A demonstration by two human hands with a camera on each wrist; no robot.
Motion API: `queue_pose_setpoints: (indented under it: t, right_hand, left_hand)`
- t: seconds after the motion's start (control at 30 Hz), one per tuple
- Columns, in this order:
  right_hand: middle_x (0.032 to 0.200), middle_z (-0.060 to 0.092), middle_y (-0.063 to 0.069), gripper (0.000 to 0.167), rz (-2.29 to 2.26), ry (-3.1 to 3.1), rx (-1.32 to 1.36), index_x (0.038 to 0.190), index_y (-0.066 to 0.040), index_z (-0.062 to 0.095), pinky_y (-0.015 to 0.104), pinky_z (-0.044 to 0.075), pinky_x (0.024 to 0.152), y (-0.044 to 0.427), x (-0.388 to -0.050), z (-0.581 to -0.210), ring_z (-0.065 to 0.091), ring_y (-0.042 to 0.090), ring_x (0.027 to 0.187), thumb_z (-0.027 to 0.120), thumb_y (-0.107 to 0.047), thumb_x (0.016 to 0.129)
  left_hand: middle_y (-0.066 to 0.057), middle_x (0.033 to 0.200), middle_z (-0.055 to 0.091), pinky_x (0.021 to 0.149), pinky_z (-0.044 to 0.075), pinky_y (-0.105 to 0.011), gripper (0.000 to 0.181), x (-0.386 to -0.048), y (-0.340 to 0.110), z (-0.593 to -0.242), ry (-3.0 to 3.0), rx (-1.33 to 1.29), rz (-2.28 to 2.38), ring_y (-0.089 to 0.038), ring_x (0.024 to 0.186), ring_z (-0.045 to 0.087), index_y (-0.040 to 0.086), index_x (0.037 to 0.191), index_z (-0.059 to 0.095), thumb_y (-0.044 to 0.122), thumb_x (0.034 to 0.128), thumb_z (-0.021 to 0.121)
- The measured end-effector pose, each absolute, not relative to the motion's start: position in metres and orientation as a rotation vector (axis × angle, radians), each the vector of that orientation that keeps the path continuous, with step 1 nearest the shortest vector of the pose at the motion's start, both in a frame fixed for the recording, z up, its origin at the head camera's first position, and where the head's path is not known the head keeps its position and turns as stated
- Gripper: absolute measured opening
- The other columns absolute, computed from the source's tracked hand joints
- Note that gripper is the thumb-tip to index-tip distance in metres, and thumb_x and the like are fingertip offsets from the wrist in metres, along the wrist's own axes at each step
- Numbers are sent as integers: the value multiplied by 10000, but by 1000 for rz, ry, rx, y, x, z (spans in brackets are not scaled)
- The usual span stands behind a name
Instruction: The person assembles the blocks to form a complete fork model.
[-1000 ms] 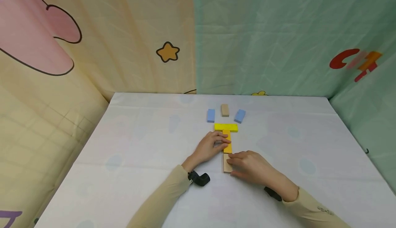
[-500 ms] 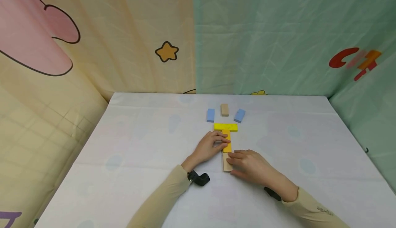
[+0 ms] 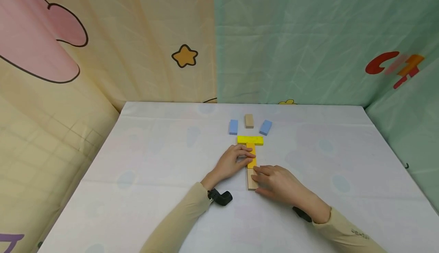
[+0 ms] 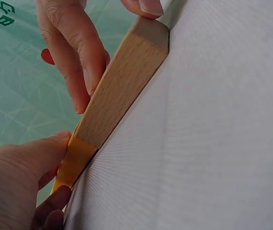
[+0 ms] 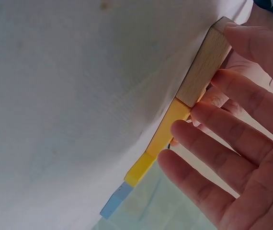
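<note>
An orange block (image 3: 251, 163) lies flat, its far end at the middle of a yellow block (image 3: 250, 140) set crosswise. My left hand (image 3: 233, 161) holds the orange block from its left side; in the left wrist view the thumb (image 4: 60, 141) and a finger lie either side of it. A plain wooden block (image 3: 252, 184) lies in line with the orange one, end to end. My right hand (image 3: 279, 184) touches that wooden block from the right, its thumb (image 5: 242, 38) at the near end and its fingers fairly straight and spread.
Beyond the yellow block lie two blue blocks, one on the left (image 3: 233, 127) and one tilted on the right (image 3: 265, 127). Between them, farther back, is a small wooden block (image 3: 249, 120). All rest on a white-clothed table (image 3: 154, 150) before printed curtains (image 3: 291, 47).
The right fingers have shifted very slightly along the wooden block. The left hand stays where it is, and the blocks keep their layout.
</note>
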State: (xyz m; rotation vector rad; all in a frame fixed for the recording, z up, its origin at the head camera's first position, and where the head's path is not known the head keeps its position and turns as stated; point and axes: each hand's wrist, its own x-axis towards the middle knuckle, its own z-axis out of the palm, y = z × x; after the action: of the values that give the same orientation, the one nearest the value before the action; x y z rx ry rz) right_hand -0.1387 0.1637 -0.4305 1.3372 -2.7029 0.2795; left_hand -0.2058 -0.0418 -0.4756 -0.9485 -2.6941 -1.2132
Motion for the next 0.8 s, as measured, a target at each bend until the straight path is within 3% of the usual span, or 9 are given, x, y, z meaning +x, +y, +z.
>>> queue_pose_setpoints:
  t: [0.23, 0.4, 0.53, 0.63, 0.8]
  right_hand:
    - [1207, 623, 99, 348, 300, -2690, 1333, 1113, -99, 718, 455, 478, 850, 168, -141, -430, 578, 274, 1090, 724, -317, 842]
    - [1206, 621, 77, 251, 360, -2667, 1369, 1125, -127, 714, 458, 454, 892, 172, -147, -431, 550, 274, 1125, 639, -246, 918]
    - [1227, 603, 102, 231, 422, -2666, 1422, 1126, -126, 712, 472, 416, 942, 174, -151, -430, 516, 296, 1168, 623, -204, 929]
    - [1273, 576, 131, 233, 458, -2666, 1454, 1128, -127, 713, 497, 407, 944, 177, -154, -429, 479, 333, 1215, 634, -191, 919]
    - [1314, 551, 124, 265, 444, -2687, 1499, 1152, -165, 705, 510, 420, 924, 180, -159, -427, 433, 351, 1262, 662, -156, 891]
  left_hand:
    - [30, 1231, 580, 933, 378, -291, 206, -206, -43, -474, -2690, -992, -1215, -145, 1103, 483, 155, 1087, 723, 244, 953, 594]
    - [23, 1334, 519, 1020, 314, -332, 248, -205, -51, -470, -2748, -1088, -1197, -158, 1218, 419, 139, 1179, 678, 172, 984, 528]
    - [23, 1419, 437, 1067, 254, -368, 350, -204, -56, -467, -2826, -1169, -1148, -172, 1300, 342, 138, 1266, 617, 120, 934, 506]
    - [23, 1473, 365, 1080, 225, -415, 435, -202, -57, -465, -2883, -1230, -1078, -190, 1348, 282, 149, 1331, 557, 181, 897, 541]
    - [40, 1534, 242, 1080, 211, -466, 612, -196, -58, -463, -2939, -1277, -942, -191, 1394, 195, 191, 1414, 449, 450, 885, 617]
